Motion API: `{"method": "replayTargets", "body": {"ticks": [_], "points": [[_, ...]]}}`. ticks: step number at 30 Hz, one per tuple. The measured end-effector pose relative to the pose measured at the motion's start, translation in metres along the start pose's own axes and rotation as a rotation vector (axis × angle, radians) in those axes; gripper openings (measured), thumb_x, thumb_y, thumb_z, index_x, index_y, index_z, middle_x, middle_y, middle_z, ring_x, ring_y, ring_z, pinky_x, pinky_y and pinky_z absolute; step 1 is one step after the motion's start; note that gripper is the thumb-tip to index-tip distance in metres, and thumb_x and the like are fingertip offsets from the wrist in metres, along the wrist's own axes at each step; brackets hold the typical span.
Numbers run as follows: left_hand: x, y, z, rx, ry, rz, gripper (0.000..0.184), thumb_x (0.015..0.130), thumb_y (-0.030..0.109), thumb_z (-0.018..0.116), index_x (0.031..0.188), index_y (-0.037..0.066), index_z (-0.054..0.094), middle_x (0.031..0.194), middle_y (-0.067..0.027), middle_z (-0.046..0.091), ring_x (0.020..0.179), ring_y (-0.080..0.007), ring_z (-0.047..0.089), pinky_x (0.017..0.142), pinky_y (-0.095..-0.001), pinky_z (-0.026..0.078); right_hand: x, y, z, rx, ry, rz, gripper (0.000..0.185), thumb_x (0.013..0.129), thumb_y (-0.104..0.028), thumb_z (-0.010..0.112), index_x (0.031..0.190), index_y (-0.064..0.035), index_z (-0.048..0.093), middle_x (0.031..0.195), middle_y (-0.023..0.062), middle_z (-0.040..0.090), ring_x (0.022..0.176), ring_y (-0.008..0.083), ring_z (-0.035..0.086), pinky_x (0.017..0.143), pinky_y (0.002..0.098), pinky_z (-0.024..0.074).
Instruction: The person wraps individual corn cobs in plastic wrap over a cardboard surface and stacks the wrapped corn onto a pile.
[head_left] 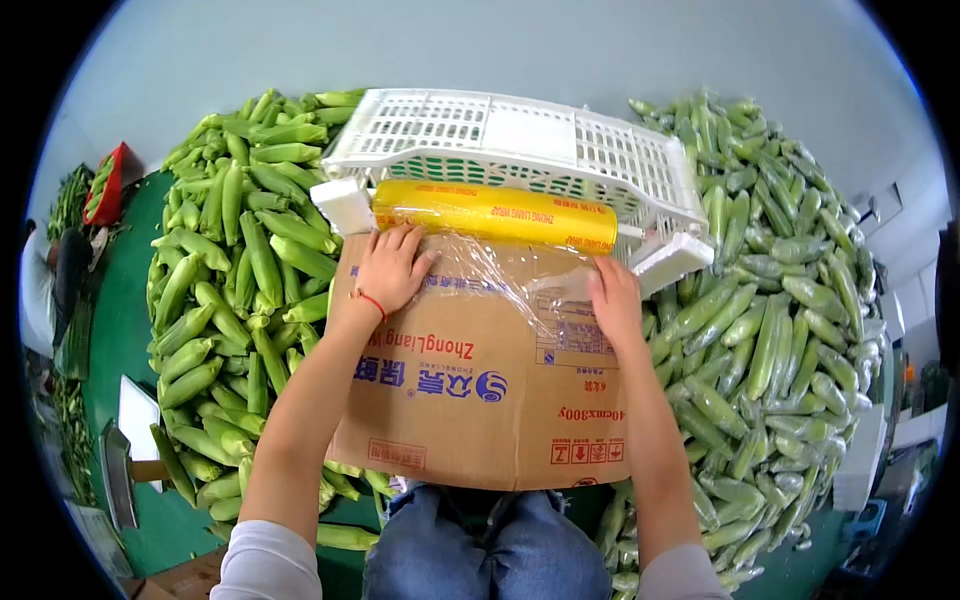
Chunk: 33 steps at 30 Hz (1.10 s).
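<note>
A yellow roll of plastic wrap (500, 213) lies across the far edge of a printed cardboard box (470, 350), between two white foam blocks. Clear film stretches from the roll over the box top. My left hand (393, 268) rests at the roll's left part, fingers spread on the film and cardboard. At the roll's right end is my right hand (613, 300), its fingers extended at the film's edge; whether they pinch the film is too small to tell. A red string circles my left wrist.
Behind the roll stands a white plastic crate (520, 135). Unwrapped corn (230, 300) is heaped on the left, film-wrapped corn (770, 330) on the right. Another person (42, 285) is at the far left, near a red container (106, 187). A scale-like object (118, 475) stands lower left.
</note>
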<state>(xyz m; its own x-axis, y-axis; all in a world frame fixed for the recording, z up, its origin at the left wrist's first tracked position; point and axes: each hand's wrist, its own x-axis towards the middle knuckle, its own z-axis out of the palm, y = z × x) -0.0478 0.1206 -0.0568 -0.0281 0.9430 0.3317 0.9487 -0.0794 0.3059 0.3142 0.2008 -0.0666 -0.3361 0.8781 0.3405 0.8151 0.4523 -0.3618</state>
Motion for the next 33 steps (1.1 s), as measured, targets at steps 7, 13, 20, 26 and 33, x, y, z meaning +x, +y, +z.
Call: {"method": "replayTargets", "body": {"ticks": [7,13,20,26,33], "points": [[-0.09,0.012,-0.045,-0.142,-0.005,0.089,0.032,0.085,0.014,0.062,0.116,0.007,0.057,0.123,-0.0112,0.057,0.112,-0.0314,0.054,0.096,-0.042,0.043,-0.084,-0.054,-0.023,0.088,-0.075,-0.136,0.04,0.085,-0.022,0.066,0.124,-0.0157,0.061,0.144,0.0127,0.042,0.131,0.0326,0.039,0.107,0.045,0.0288],[-0.043,-0.007,-0.011,-0.107,0.074,0.243,0.005,0.084,0.011,0.059,0.087,0.008,0.056,0.09,-0.0104,0.06,0.087,-0.03,0.059,0.077,-0.04,0.047,-0.063,-0.07,-0.022,0.232,-0.098,0.035,0.013,0.087,-0.021,0.064,0.092,-0.0091,0.068,0.11,0.0107,0.064,0.118,0.0325,0.049,0.097,0.0449,0.0369],[-0.19,0.014,-0.105,-0.111,-0.004,0.104,0.016,0.079,0.007,0.056,0.093,0.007,0.047,0.078,-0.0137,0.054,0.068,-0.0338,0.056,0.058,-0.0435,0.047,-0.174,-0.039,-0.082,0.657,-0.217,0.309,0.015,0.096,-0.014,0.053,0.095,-0.0003,0.058,0.077,0.0036,0.06,0.072,0.0106,0.056,0.068,0.026,0.0454],[-0.352,0.048,-0.07,-0.365,0.045,0.013,0.021,0.08,0.005,0.063,0.099,0.005,0.055,0.097,-0.016,0.058,0.094,-0.0325,0.059,0.08,-0.0356,0.05,-0.241,-0.063,-0.093,0.484,-0.385,0.246,0.015,0.09,-0.014,0.059,0.085,-0.0003,0.06,0.068,0.0072,0.062,0.065,0.0131,0.058,0.061,0.0271,0.0446],[-0.361,-0.097,-0.093,-1.155,1.253,-1.82,0.073,0.09,0.044,0.062,0.143,0.025,0.017,0.137,-0.0135,0.041,0.106,-0.0331,0.053,0.081,-0.0499,0.048,-0.239,-0.068,-0.097,0.489,-0.478,0.31,0.015,0.089,-0.014,0.059,0.087,0.0,0.061,0.068,0.0085,0.066,0.064,0.015,0.064,0.061,0.0281,0.0485]]}}
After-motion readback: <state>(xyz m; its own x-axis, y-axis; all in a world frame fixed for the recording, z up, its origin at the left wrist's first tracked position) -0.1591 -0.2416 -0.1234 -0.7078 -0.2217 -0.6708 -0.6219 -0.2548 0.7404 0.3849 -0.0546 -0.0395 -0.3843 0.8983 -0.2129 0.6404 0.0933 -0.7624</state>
